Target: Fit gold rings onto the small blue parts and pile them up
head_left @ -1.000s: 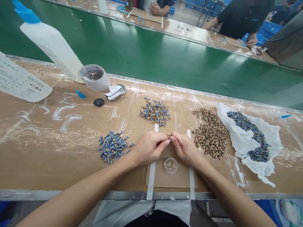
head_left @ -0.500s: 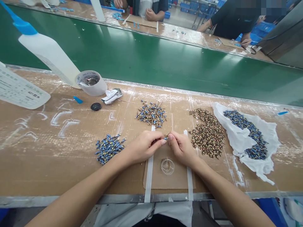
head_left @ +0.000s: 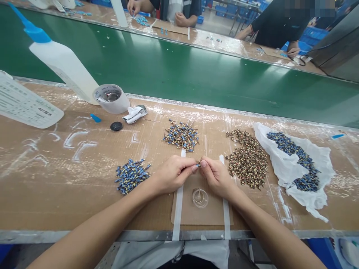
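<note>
My left hand (head_left: 174,173) and my right hand (head_left: 215,175) meet fingertip to fingertip over a taped-down cardboard pad (head_left: 196,211). Both are pinched on one tiny blue and gold part (head_left: 198,164) held between them. A small clear round dish (head_left: 200,197) with a thin pin in it sits just below the hands. A heap of blue parts (head_left: 130,175) lies left of my left hand. A blue and gold heap (head_left: 181,136) lies beyond the hands, and a heap of brown and gold rings (head_left: 248,158) is right of my right hand.
A white plastic bag (head_left: 297,173) with dark blue parts lies at the right. At the back left are a white squeeze bottle (head_left: 63,66), a tape roll (head_left: 112,98), a black cap (head_left: 116,126) and a crumpled wipe (head_left: 134,113). A green conveyor belt (head_left: 196,71) runs behind; other people work across it.
The hands stay pinched together on the small part, with only slight finger shifts. The view has shifted slightly.
</note>
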`<state>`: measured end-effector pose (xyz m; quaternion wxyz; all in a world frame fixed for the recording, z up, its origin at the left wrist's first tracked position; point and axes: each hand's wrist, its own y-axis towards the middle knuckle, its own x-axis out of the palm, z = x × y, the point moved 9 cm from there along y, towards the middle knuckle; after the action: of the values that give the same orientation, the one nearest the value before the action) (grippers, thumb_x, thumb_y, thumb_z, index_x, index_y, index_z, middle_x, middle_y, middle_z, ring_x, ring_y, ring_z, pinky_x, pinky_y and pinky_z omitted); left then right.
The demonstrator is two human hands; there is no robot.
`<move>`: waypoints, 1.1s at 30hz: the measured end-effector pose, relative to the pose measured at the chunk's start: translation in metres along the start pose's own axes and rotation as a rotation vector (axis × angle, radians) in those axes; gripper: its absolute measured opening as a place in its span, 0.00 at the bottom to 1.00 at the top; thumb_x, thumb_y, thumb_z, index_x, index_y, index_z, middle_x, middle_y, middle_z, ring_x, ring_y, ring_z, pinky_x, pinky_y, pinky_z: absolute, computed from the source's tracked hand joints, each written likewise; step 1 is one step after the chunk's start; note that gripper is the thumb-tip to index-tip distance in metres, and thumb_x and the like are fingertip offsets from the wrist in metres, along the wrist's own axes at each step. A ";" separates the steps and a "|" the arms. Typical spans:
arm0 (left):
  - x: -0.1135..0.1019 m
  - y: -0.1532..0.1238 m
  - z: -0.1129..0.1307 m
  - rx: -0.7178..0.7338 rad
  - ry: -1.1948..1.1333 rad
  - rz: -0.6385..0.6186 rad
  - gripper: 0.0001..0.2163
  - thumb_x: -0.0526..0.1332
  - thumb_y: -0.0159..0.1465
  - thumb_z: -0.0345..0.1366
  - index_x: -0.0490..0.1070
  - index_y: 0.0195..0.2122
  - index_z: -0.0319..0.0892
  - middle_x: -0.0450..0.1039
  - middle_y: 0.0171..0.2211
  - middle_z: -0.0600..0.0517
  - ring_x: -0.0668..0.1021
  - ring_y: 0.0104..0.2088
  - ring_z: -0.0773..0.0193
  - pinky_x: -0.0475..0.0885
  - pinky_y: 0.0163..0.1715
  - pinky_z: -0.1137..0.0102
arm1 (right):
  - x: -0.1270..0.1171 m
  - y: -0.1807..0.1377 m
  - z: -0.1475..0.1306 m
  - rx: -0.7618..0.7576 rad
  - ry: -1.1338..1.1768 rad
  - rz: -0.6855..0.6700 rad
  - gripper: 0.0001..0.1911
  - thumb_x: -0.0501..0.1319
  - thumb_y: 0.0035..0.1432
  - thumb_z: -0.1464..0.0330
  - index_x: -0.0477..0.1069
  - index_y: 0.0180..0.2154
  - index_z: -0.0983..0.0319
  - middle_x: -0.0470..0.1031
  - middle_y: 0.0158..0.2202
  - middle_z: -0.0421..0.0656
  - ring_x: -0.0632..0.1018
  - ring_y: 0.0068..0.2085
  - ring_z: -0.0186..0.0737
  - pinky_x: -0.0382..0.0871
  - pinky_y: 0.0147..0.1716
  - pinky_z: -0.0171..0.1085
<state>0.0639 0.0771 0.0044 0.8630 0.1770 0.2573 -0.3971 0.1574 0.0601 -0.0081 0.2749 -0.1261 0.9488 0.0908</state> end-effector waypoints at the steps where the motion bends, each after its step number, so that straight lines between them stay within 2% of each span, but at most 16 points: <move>1: 0.001 0.000 0.000 0.003 0.005 -0.005 0.15 0.49 0.70 0.35 0.57 0.24 0.40 0.55 0.20 0.57 0.60 0.23 0.70 0.53 0.25 0.72 | 0.001 0.000 0.000 -0.006 -0.011 -0.007 0.19 0.45 0.71 0.62 0.56 0.27 0.59 0.59 0.21 0.36 0.64 0.23 0.34 0.53 0.25 0.34; 13: 0.005 0.001 0.001 0.025 -0.005 -0.017 0.14 0.50 0.69 0.35 0.58 0.24 0.40 0.54 0.20 0.58 0.60 0.22 0.70 0.53 0.25 0.71 | 0.005 -0.002 -0.005 -0.026 -0.125 -0.037 0.17 0.44 0.71 0.64 0.53 0.27 0.59 0.57 0.22 0.36 0.63 0.23 0.34 0.51 0.25 0.35; 19: 0.006 0.002 -0.004 -0.050 -0.036 0.000 0.15 0.49 0.70 0.38 0.65 0.27 0.39 0.56 0.21 0.57 0.62 0.23 0.70 0.54 0.26 0.72 | 0.004 -0.002 0.001 0.018 -0.131 -0.003 0.17 0.44 0.71 0.63 0.54 0.27 0.59 0.59 0.22 0.37 0.64 0.23 0.35 0.51 0.25 0.35; 26: 0.004 0.002 -0.004 -0.052 -0.027 0.022 0.15 0.49 0.69 0.37 0.64 0.26 0.39 0.56 0.21 0.57 0.61 0.23 0.69 0.55 0.25 0.73 | 0.002 0.000 -0.001 0.015 -0.048 0.018 0.18 0.44 0.71 0.61 0.56 0.27 0.59 0.61 0.22 0.37 0.64 0.23 0.35 0.53 0.25 0.35; 33: 0.000 0.006 -0.001 -0.047 -0.016 0.067 0.15 0.49 0.70 0.36 0.68 0.30 0.38 0.65 0.25 0.54 0.66 0.26 0.68 0.58 0.29 0.73 | -0.002 0.002 0.005 0.092 0.251 0.006 0.24 0.43 0.71 0.56 0.58 0.26 0.60 0.60 0.22 0.37 0.64 0.24 0.33 0.57 0.26 0.34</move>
<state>0.0680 0.0812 0.0044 0.8817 0.1619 0.2534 -0.3635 0.1614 0.0637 -0.0108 0.1592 -0.1208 0.9793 0.0317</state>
